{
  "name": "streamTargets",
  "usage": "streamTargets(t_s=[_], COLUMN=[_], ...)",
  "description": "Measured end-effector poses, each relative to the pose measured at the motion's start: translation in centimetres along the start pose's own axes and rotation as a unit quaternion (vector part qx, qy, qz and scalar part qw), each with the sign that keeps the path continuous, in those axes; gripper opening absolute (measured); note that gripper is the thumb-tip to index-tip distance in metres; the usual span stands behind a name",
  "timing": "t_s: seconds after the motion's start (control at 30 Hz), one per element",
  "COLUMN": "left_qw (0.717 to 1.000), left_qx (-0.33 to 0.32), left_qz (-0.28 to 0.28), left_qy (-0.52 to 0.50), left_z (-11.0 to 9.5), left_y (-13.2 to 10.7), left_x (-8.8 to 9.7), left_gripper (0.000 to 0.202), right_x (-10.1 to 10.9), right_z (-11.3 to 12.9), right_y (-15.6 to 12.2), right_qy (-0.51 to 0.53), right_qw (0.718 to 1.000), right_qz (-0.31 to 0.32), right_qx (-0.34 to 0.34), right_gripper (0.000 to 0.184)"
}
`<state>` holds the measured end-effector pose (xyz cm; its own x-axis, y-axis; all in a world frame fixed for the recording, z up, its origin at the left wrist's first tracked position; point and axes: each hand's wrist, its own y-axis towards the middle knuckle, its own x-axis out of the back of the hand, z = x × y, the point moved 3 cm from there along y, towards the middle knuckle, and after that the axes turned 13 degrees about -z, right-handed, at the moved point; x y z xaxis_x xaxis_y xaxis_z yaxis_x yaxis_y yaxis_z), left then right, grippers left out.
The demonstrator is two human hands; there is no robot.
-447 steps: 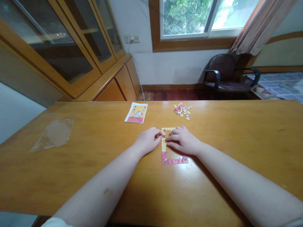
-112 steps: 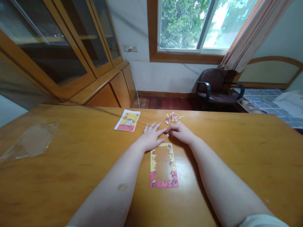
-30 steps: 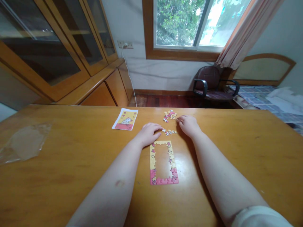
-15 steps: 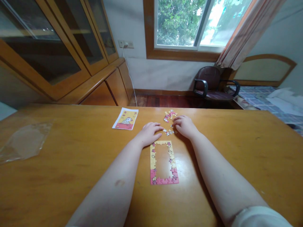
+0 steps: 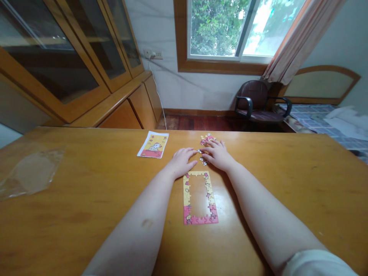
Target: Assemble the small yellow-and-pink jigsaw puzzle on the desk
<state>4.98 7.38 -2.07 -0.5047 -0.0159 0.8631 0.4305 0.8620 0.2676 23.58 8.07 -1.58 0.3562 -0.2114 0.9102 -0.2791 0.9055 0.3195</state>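
Our left hand point(image 5: 181, 162) and right hand point(image 5: 219, 157) splayed at loose pieces point(image 5: 204, 161). Probably light, stiff card; we'd pinch edges.

On the orange-brown, grained table point(image 5: 115, 184), we see a frame point(image 5: 186, 197), yellow toward the far edge, pink toward the near; by the far edge, a white-rimmed card point(image 5: 153, 145), yellow over pink-red, and pieces point(image 5: 207, 137) mixing pink, yellow and white.

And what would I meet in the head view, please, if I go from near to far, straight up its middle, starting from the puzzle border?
Puzzle border → nearer loose pieces → farther heap of pieces → red floor → white wall → window.
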Motion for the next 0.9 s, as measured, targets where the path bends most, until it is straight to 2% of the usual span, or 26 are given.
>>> streamTargets(t_s=[0.13, 0.27, 0.4, 0.57, 0.63, 0.77, 0.9], left_qw=[0.999, 0.998, 0.999, 1.000, 1.000, 0.998, 0.997], left_qx=[0.013, 0.016, 0.027, 0.010, 0.013, 0.048, 0.040], left_qz=[0.023, 0.034, 0.020, 0.006, 0.005, 0.018, 0.028], left_qy=[0.028, 0.044, 0.037, 0.025, 0.022, 0.048, 0.059], left_z=[-0.13, -0.50, -0.56, -0.20, -0.11, -0.12, -0.27], left_y=[-0.09, -0.07, 0.01, -0.08, -0.09, -0.06, -0.07], left_x=[-0.01, 0.19, 0.40, 0.20, 0.11, 0.08, 0.14], left_gripper=[0.057, 0.054, 0.048, 0.038, 0.042, 0.061, 0.054], right_x=[0.01, 0.02, 0.01, -0.05, -0.08, -0.05, 0.01], right_z=[0.14, 0.06, 0.01, -0.06, 0.00, 0.30, 0.35], right_y=[0.16, 0.28, 0.26, 0.26, 0.26, 0.22, 0.20], right_qy=[0.044, 0.067, 0.055, 0.036, 0.034, 0.039, 0.036], right_qw=[0.998, 0.996, 0.998, 0.999, 0.999, 0.999, 0.999], right_qz=[-0.021, -0.046, -0.033, -0.021, -0.014, -0.003, 0.001], right_qx=[0.032, 0.028, 0.015, -0.009, -0.009, 0.005, 0.004], right_gripper=[0.028, 0.023, 0.024, 0.029, 0.030, 0.029, 0.030])
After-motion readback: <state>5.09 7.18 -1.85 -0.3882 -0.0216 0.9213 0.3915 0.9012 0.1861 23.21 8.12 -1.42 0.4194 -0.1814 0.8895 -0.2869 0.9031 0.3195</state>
